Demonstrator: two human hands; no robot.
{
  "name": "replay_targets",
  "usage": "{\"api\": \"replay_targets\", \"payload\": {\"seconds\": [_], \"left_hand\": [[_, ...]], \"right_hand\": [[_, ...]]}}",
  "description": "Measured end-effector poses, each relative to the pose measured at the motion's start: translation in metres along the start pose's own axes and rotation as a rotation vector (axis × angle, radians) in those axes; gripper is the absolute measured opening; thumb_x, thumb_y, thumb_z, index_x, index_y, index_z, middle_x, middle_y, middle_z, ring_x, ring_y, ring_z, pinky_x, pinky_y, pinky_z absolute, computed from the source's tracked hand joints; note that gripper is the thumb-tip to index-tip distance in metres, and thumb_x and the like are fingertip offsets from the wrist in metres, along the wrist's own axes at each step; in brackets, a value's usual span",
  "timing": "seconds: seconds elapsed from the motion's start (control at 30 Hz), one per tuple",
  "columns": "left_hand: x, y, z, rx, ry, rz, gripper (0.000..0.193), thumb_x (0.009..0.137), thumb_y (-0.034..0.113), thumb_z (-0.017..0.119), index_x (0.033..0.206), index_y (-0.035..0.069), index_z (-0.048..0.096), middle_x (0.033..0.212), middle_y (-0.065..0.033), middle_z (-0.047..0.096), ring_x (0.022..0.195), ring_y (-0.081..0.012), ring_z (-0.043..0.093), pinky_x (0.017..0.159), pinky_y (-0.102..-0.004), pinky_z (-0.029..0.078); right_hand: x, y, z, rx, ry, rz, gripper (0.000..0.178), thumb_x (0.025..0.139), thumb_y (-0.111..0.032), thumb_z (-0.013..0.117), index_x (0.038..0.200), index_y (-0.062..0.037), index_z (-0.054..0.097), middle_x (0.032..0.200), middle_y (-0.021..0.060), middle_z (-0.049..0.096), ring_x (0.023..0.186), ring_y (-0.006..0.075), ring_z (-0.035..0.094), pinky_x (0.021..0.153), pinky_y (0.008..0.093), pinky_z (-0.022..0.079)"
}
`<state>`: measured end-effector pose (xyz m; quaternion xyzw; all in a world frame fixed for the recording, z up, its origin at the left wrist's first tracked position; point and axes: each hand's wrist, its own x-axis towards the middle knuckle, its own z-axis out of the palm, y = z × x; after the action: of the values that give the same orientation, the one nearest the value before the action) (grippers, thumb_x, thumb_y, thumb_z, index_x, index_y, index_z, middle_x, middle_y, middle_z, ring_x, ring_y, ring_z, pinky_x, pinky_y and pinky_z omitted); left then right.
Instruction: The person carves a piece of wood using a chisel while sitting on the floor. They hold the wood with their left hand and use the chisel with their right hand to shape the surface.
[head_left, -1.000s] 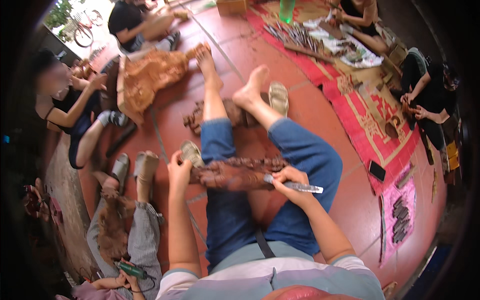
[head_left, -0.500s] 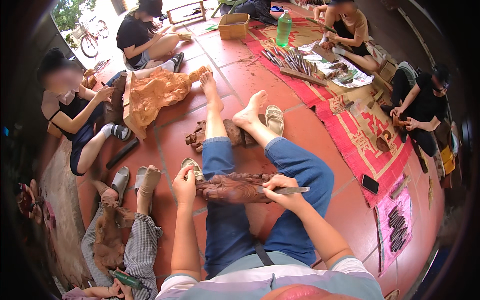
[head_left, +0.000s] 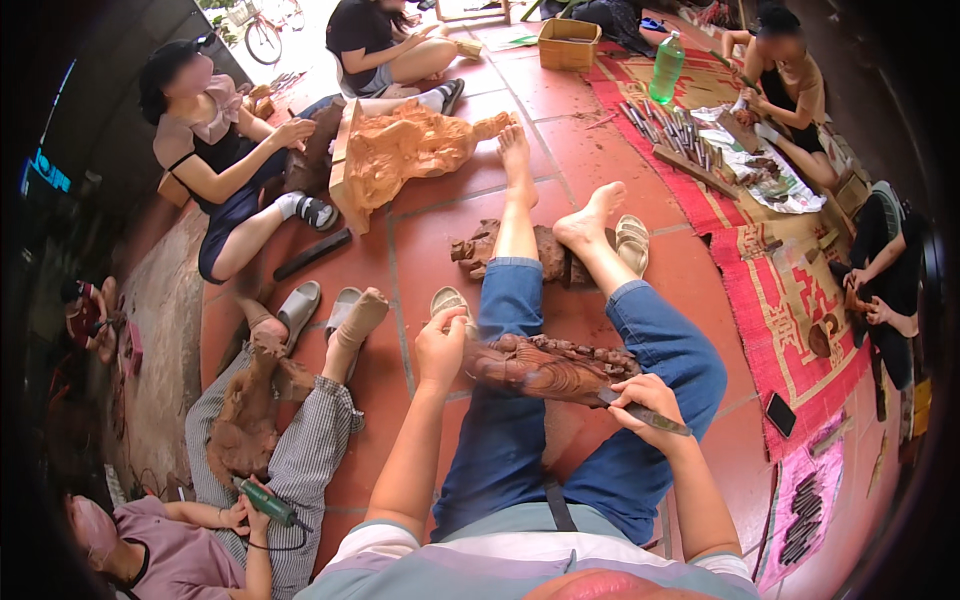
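Observation:
A dark reddish-brown wood carving [head_left: 550,368] with curved grooves lies across my blue-trousered thighs. My right hand [head_left: 645,408] is closed around a flat metal chisel [head_left: 664,421], which slants down to the right. The other end of the chisel meets the carving's right part. Beside the carving's left end, my left hand [head_left: 440,348] is raised with its fingers curled together. What those fingers hold, if anything, is hidden.
Another brown carving [head_left: 482,250] lies on the tiles beyond my knees. A large orange-brown carving [head_left: 410,150] is at the far left, by a seated person. Several chisels [head_left: 680,135], a green bottle [head_left: 667,68] and a phone [head_left: 780,414] are at right. A co-worker at lower left holds a green power tool [head_left: 270,503].
The whole view has swung left, so things sit farther right in the picture. The chisel in my right hand was nearly level and now tilts down to the right.

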<state>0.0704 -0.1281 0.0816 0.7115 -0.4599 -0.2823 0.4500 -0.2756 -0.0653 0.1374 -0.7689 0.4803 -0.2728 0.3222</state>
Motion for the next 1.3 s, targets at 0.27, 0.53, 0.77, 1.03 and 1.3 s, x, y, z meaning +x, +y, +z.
{"api": "replay_targets", "payload": {"seconds": [0.27, 0.53, 0.77, 1.03, 1.3], "left_hand": [[0.009, -0.014, 0.008, -0.152, -0.047, 0.104, 0.021, 0.09, 0.005, 0.054, 0.103, -0.002, 0.068, 0.09, -0.009, 0.071, 0.084, -0.0137, 0.066, 0.075, -0.027, 0.051], [0.007, -0.003, 0.001, -0.162, -0.064, -0.032, 0.022, 0.093, 0.008, 0.055, 0.108, -0.001, 0.068, 0.092, -0.0069, 0.071, 0.081, -0.0077, 0.061, 0.07, -0.0209, 0.048], [0.005, -0.004, 0.002, -0.19, -0.062, -0.043, 0.02, 0.094, 0.008, 0.056, 0.108, 0.0, 0.068, 0.093, -0.0063, 0.071, 0.084, -0.0076, 0.062, 0.074, -0.021, 0.048], [0.002, -0.003, 0.0, -0.153, -0.064, -0.062, 0.02, 0.094, 0.008, 0.055, 0.107, 0.0, 0.069, 0.093, -0.0064, 0.07, 0.083, -0.0076, 0.061, 0.074, -0.0208, 0.048], [0.002, -0.004, 0.001, -0.178, -0.076, -0.046, 0.02, 0.094, 0.008, 0.055, 0.107, 0.0, 0.068, 0.091, -0.006, 0.07, 0.081, -0.0079, 0.061, 0.073, -0.0214, 0.048]], "right_hand": [[0.022, 0.016, 0.03, 0.164, 0.197, -0.084, 0.01, 0.075, -0.006, 0.074, 0.073, -0.0032, 0.065, 0.076, 0.0089, 0.069, 0.082, 0.0245, 0.069, 0.091, 0.039, 0.051], [0.025, 0.002, 0.023, 0.308, 0.143, 0.104, 0.01, 0.074, -0.007, 0.075, 0.076, -0.0006, 0.067, 0.085, 0.0118, 0.071, 0.088, 0.0204, 0.069, 0.092, 0.0332, 0.048], [0.021, 0.007, 0.013, 0.189, 0.102, 0.106, 0.007, 0.075, -0.007, 0.072, 0.074, -0.0017, 0.067, 0.078, 0.0099, 0.069, 0.087, 0.0221, 0.07, 0.081, 0.0333, 0.051], [0.018, 0.018, 0.008, 0.217, 0.044, 0.176, 0.009, 0.075, -0.009, 0.073, 0.073, -0.0024, 0.067, 0.07, 0.0075, 0.067, 0.084, 0.021, 0.07, 0.071, 0.0299, 0.052], [0.015, 0.014, 0.011, 0.334, 0.085, 0.297, 0.007, 0.075, -0.005, 0.072, 0.075, 0.0007, 0.068, 0.076, 0.0101, 0.068, 0.088, 0.0189, 0.069, 0.078, 0.029, 0.05]]}}
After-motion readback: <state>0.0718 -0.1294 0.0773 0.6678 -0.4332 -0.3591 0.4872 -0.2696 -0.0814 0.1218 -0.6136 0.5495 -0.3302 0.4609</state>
